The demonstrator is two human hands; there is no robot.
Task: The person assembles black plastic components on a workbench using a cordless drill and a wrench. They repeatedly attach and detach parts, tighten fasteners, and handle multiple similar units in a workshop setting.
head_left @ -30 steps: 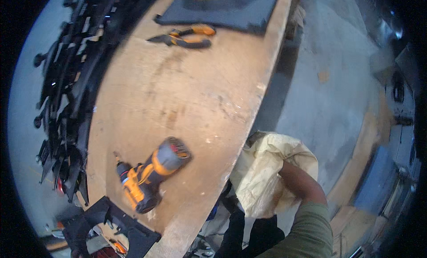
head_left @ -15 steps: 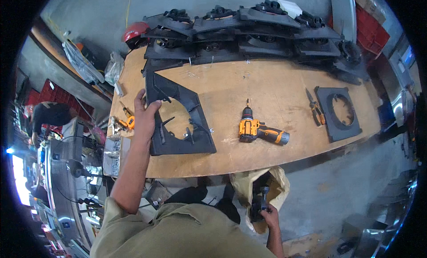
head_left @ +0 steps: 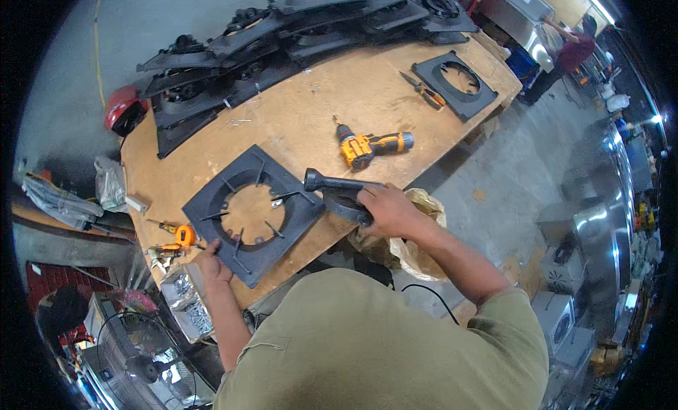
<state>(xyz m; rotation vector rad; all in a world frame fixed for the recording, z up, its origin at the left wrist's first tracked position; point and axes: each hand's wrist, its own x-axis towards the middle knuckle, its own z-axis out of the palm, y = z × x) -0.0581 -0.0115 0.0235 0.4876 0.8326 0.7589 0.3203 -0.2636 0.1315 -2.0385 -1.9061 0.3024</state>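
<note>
A bare stretch of the tan wooden counter point(head_left: 286, 120) gave a hand room to pass between the square black frame with a round hole point(head_left: 301, 216) and the row of stacked black frames point(head_left: 304, 32) along the far side. On its right, the yellow-and-black cordless drill point(head_left: 359, 152) obstructed the way; farther right, the orange-handled pliers point(head_left: 426, 93) lay just beside a second square black frame point(head_left: 472, 105). Thin black prongs point(head_left: 241, 237) narrowed the near frame's opening. A black tube-and-ring part point(head_left: 339, 182) in the right fingers point(head_left: 369, 196) blocked its right corner.
</note>
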